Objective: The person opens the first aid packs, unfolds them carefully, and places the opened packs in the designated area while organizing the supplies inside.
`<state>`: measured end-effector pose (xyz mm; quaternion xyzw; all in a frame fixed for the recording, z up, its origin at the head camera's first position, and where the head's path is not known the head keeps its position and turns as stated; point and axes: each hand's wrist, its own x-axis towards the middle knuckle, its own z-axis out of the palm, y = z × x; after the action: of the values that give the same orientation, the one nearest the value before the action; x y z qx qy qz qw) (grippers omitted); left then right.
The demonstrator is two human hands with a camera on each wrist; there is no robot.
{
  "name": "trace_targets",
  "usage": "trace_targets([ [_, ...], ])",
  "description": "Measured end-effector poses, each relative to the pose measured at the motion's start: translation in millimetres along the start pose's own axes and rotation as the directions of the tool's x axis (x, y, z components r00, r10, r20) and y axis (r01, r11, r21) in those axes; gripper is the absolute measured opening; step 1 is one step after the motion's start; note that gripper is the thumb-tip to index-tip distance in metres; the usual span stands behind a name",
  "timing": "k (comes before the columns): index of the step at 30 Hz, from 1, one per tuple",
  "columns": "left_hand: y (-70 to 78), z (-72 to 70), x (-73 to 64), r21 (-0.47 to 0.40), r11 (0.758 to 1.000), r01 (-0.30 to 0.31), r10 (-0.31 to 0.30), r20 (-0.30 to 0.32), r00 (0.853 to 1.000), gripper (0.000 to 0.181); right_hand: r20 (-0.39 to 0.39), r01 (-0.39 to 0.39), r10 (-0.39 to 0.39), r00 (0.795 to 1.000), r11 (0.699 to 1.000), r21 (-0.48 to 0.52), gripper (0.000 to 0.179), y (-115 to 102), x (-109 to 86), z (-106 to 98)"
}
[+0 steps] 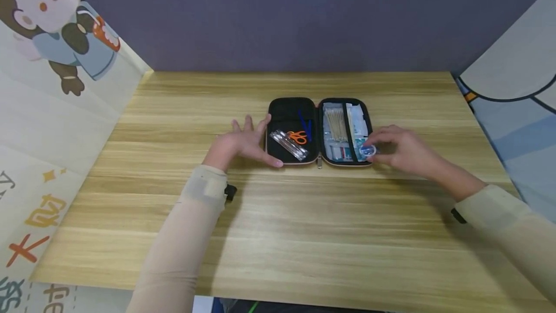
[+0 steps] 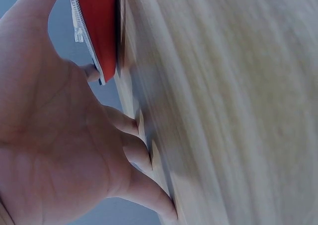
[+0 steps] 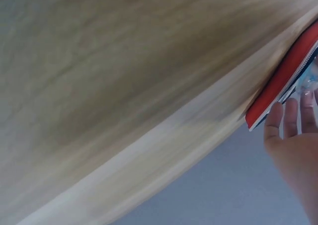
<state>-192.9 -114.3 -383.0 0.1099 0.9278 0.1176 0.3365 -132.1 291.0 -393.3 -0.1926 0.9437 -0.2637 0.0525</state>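
Note:
A zippered case [image 1: 281, 112], black inside and red outside, lies unfolded on the table. My left hand [image 1: 244, 146] is at its left edge, fingers spread and straight; thumb and index finger touch the rim. At the lower right corner of the case, my right hand [image 1: 401, 151] pinches a small round item [image 1: 368, 150], clear with blue, its kind unclear. In the left half lie orange-handled scissors [image 1: 297, 137], a clear shiny packet [image 1: 288, 145] and a blue tool [image 1: 302, 120], perhaps tweezers. A black strap [image 1: 349, 132] crosses cotton swabs [image 1: 336, 124] and packets in the right half.
The wooden table [image 1: 304, 235] ends at a dark wall [image 1: 278, 18] behind. Printed cartoon panels stand left and right. A zipper pull [image 1: 319, 162] hangs at the front of the case's spine.

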Motion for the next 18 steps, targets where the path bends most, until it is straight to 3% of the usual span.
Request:
trace_targets([
  [6, 0.5, -0.2, 0.2, 0.001, 1.0, 0.005, -0.005, 0.0, 1.0, 0.148, -0.011, 0.001, -0.001, 1.0, 1.0, -0.011, 0.031, -2, 3.6, 1],
  [13, 1.3, -0.1, -0.8, 0.002, 1.0, 0.011, -0.011, -0.001, 1.0, 0.148, 0.084, -0.084, 0.083, 0.993, 0.996, 0.011, 0.026, -5, 14.4, 1],
  [18, 1.4, 0.1, -0.9, 0.007, 1.0, 0.012, -0.012, 0.001, 1.0, 0.148, 0.1, -0.141, 0.135, 0.986, 0.988, 0.055, 0.021, -4, 18.7, 3],
])
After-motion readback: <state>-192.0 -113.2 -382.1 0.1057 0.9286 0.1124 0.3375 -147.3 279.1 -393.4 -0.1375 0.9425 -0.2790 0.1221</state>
